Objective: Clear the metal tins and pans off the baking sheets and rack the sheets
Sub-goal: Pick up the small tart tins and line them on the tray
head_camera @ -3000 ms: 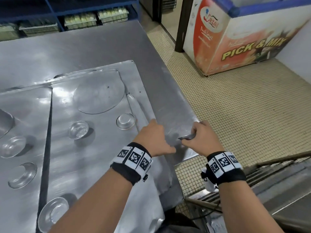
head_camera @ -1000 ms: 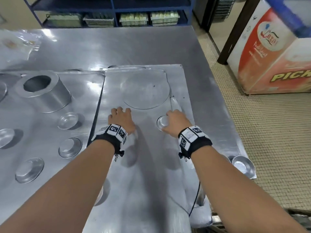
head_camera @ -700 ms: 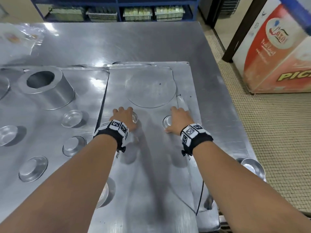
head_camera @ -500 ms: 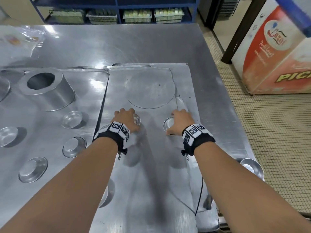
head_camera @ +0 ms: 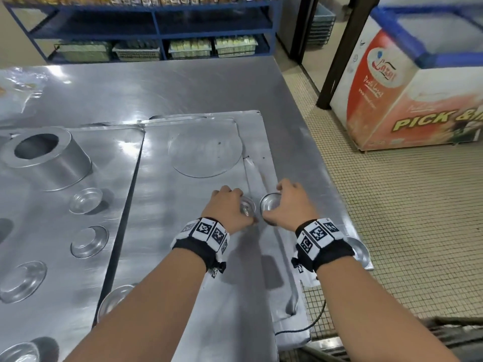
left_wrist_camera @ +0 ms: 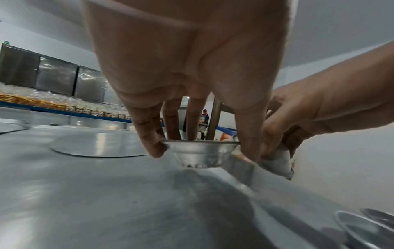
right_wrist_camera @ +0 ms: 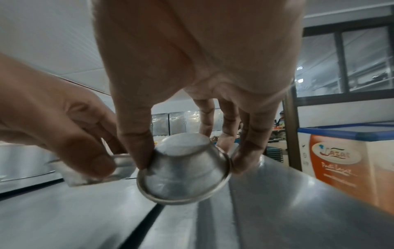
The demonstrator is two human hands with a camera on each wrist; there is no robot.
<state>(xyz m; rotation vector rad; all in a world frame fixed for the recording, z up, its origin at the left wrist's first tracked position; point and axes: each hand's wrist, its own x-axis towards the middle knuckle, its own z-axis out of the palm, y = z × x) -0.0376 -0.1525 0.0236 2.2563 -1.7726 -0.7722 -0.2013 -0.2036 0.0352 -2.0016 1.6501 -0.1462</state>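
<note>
Each hand pinches one small tin by its rim: left hand (head_camera: 226, 208), right hand (head_camera: 288, 205). Lift them straight up, then set both on the worktop (head_camera: 183, 84).

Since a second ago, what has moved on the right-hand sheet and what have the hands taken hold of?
Both hands came together. The left hand now holds its small tin by the rim, lifted off the baking sheet. The right hand has lifted its tin, tilted, beside the other. The flat round disc, the tall round pan and the tins on the left sheet stayed put.
</note>
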